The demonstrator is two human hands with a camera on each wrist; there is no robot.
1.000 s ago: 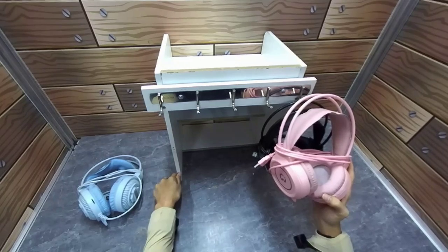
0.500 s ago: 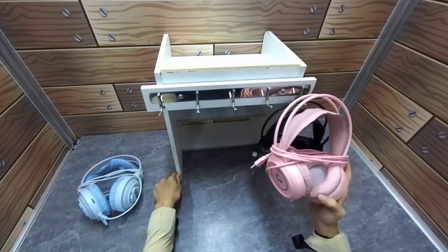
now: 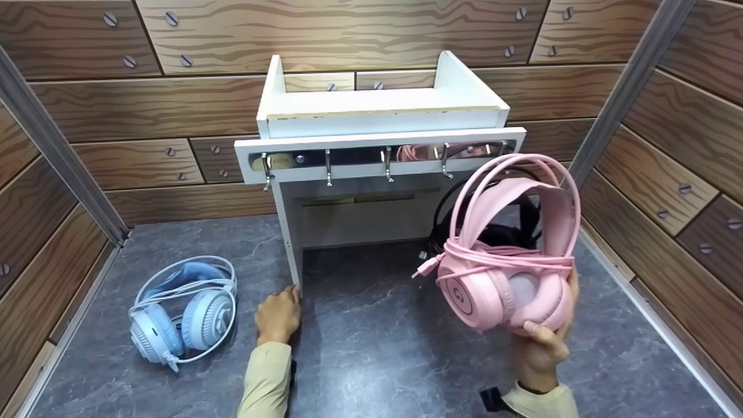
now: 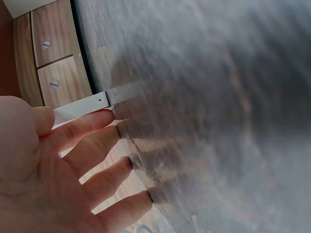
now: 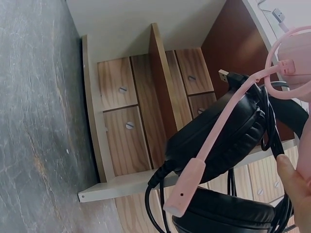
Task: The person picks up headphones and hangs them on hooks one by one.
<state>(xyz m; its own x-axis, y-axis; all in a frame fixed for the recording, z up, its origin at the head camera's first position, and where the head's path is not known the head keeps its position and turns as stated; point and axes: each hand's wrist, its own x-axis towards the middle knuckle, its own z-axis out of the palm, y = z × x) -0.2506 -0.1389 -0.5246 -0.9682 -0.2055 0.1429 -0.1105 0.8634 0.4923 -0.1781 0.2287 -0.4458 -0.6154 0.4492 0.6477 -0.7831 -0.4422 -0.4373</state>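
A dark grey, marbled surface (image 3: pixel 365 360) is carrying a white shelf (image 3: pixel 380 103) and a pair of blue headphones (image 3: pixel 204 319). The shelf is standing upright toward the back; the headphones are lying to its left. Light is gleaming on the surface's near part.

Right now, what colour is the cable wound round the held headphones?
Pink cable, clearest in the head view.

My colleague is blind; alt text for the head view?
A right hand holds pink headphones near a white stand with metal hooks; the left hand grips the stand's side panel. Black headphones show behind; blue headphones lie at left.
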